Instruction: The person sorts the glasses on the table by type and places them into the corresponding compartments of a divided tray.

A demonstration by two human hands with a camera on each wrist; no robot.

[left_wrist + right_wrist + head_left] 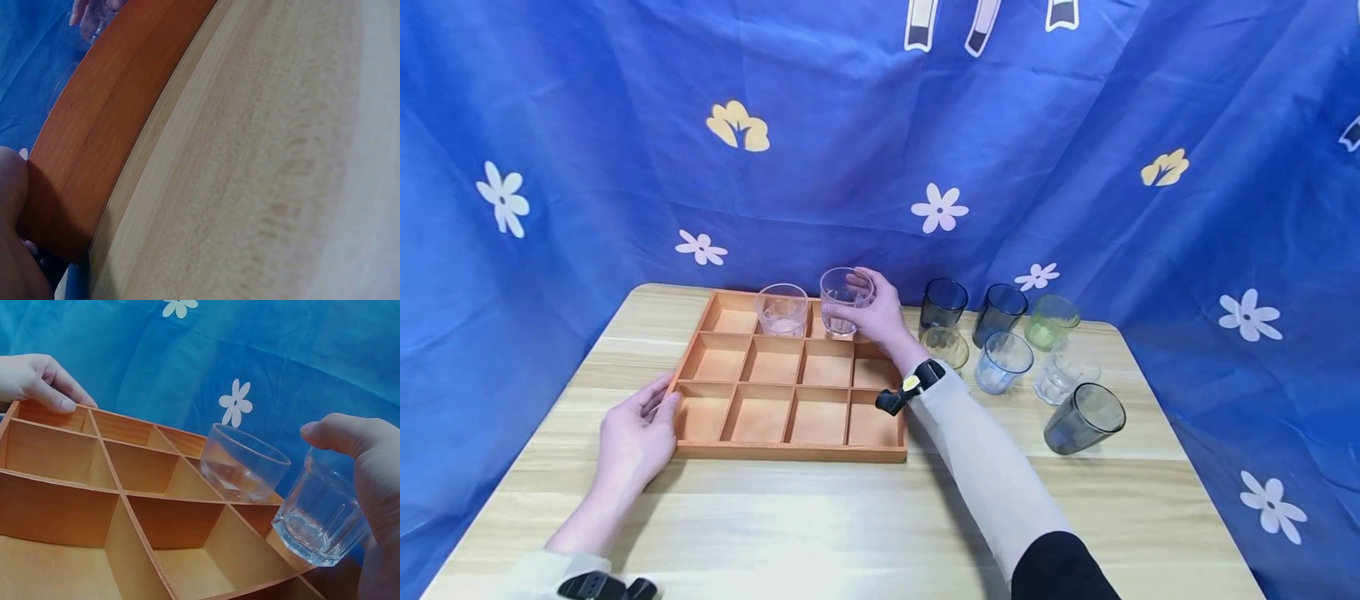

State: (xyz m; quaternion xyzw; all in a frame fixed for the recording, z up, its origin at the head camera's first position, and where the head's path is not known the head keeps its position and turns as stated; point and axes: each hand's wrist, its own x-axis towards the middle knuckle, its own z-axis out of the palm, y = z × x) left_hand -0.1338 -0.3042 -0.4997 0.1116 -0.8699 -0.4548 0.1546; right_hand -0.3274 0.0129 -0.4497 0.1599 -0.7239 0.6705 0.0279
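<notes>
Apparently filling the wooden box [790,452], a glass to each compartment. Pinching a clear glass [841,292] in the right hand [877,314], just over the back row, beside another clear glass [782,315] in that row. Gripping the box's left wall near the front corner with the left hand [637,439], likely for steadiness. Next, probably calls for lowering straight down without knocking the neighbour, then letting go. Working on a pale wood-grain counter [760,508], with more glasses [1078,423] at right, before a blue flowered curtain [835,183].
</notes>
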